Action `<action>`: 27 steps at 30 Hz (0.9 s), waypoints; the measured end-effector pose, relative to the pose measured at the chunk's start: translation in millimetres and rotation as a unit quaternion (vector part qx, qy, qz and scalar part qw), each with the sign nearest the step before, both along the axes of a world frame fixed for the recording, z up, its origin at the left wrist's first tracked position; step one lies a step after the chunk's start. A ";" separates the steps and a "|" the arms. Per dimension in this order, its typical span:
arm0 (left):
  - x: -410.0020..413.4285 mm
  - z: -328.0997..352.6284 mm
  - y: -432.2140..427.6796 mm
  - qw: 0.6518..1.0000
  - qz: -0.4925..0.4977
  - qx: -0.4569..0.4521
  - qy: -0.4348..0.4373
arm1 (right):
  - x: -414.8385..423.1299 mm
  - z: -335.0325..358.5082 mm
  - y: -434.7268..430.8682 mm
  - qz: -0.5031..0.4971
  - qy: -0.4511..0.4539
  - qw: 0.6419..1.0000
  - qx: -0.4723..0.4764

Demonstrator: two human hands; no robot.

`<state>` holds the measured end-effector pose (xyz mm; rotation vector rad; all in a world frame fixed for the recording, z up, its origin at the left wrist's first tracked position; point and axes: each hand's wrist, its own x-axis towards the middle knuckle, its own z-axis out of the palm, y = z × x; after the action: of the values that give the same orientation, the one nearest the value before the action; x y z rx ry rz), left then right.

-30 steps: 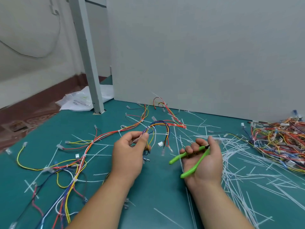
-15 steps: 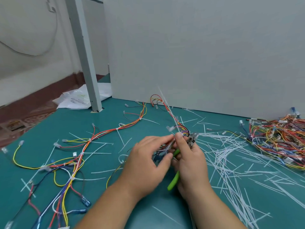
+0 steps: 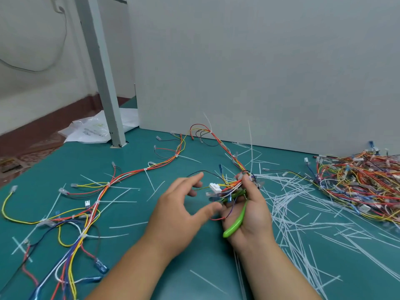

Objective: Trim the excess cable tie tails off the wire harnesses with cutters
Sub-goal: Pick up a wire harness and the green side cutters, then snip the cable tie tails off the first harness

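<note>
Cutters [image 3: 234, 224] and harness end [image 3: 232, 186] lie gripped within right hand [image 3: 253, 215].

Teal bench [image 3: 75, 165], matt surface; square grey post [image 3: 101, 83] stands at far left edge of bench, leaning in frame; grey panel [image 3: 259, 72] upright along the far edge, right of post; clear plastic bags [image 3: 91, 131] lie crumpled at the post's foot; behind, pale wall [image 3: 26, 29] with slack cable [image 3: 65, 37] and brown skirting [image 3: 54, 119].
</note>
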<state>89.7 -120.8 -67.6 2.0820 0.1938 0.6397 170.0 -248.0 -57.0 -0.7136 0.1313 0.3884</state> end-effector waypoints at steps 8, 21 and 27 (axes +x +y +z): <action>3.5 -3.7 -5.2 1.000 -0.020 -0.019 -0.006 | -7.9 -4.1 8.6 0.030 -0.047 0.998 -0.035; -0.4 4.3 -8.1 0.993 0.041 -0.085 -0.071 | -9.1 -10.6 11.3 0.043 -0.127 0.984 -0.118; 0.3 7.0 -0.4 0.973 0.129 -0.086 -0.171 | -8.6 -10.5 7.9 -0.088 -0.168 0.962 -0.198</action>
<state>90.0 -121.2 -60.6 1.7615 0.3130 1.0889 161.4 -240.1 -67.5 -1.1436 -0.0516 0.0625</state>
